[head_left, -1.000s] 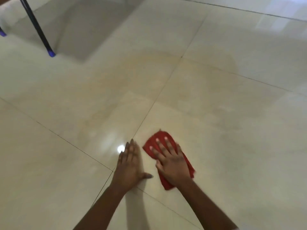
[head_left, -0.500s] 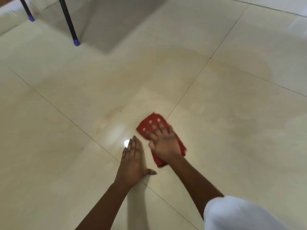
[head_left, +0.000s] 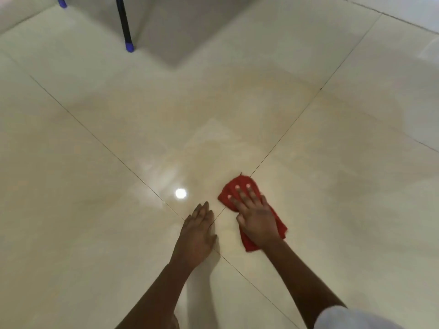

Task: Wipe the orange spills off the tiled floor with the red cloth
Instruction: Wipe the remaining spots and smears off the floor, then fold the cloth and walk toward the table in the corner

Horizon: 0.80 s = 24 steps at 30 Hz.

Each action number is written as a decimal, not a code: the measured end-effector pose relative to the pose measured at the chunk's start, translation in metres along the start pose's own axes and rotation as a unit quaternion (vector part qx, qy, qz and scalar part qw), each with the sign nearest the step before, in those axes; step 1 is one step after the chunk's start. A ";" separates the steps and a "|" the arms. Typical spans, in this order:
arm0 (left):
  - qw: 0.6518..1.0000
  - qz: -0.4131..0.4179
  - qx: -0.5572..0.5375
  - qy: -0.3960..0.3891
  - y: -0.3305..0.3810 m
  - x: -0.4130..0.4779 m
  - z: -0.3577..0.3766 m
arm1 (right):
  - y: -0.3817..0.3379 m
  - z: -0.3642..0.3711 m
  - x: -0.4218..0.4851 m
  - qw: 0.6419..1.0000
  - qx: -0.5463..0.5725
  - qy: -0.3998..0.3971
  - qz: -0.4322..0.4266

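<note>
The red cloth (head_left: 240, 185) lies crumpled on the glossy cream tiled floor (head_left: 95, 210), just right of a crossing of grout lines. My right hand (head_left: 255, 213) presses flat on the cloth with fingers spread, covering its middle. My left hand (head_left: 198, 230) rests flat on the bare floor to the left of the cloth, fingers together, holding nothing. A faint orange-tan film (head_left: 237, 108) tints the tiles beyond the cloth; no distinct orange puddle shows.
A black furniture leg with a blue foot (head_left: 129, 46) stands at the upper left, and a second blue foot (head_left: 62, 3) shows at the top edge. A dark reflection (head_left: 180, 32) spreads beside them. A white sleeve (head_left: 356, 319) fills the bottom right corner.
My right hand slid the red cloth left across the grout line, then back to its right side. The left hand stayed planted. The view shifted, bringing the furniture legs further into frame.
</note>
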State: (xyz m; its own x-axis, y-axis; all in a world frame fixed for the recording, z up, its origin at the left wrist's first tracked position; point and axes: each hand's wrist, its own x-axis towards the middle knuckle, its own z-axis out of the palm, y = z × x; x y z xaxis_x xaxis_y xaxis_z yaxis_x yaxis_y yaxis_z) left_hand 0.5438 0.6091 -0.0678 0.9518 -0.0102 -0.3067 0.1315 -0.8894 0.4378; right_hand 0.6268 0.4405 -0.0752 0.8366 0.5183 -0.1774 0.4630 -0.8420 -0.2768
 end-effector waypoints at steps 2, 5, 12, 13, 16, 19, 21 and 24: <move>0.987 -0.077 -0.135 0.051 0.013 -0.004 -0.010 | -0.013 0.002 -0.016 0.998 0.046 -0.021 -0.024; 0.914 -0.237 -0.329 0.009 0.042 -0.008 -0.040 | -0.029 -0.014 -0.025 0.973 0.217 -0.077 0.032; 0.716 -0.352 -0.600 -0.056 0.100 -0.046 -0.154 | -0.100 -0.151 -0.043 0.850 0.481 -0.111 0.181; 0.706 -0.343 -0.619 -0.040 0.111 -0.056 -0.179 | -0.111 -0.181 -0.049 0.838 0.503 -0.105 0.184; 0.687 -0.328 -0.648 -0.015 0.144 -0.092 -0.255 | -0.142 -0.268 -0.073 0.800 0.565 -0.097 0.175; 0.693 -0.292 -0.659 -0.004 0.177 -0.131 -0.344 | -0.167 -0.367 -0.094 0.769 0.608 -0.045 0.193; 0.701 -0.272 -0.659 -0.007 0.200 -0.159 -0.407 | -0.185 -0.436 -0.108 0.769 0.604 -0.040 0.208; 0.695 -0.249 -0.674 -0.003 0.236 -0.196 -0.499 | -0.212 -0.531 -0.127 0.732 0.637 -0.098 0.223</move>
State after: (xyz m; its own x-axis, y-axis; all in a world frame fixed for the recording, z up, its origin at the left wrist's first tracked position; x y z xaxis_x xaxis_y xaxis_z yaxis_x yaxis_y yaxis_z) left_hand 0.5263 0.6290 0.5171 0.6939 0.1397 -0.7064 0.5890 0.4542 0.6684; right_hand 0.5777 0.4743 0.5071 0.7059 0.3511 -0.6152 -0.5953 -0.1767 -0.7838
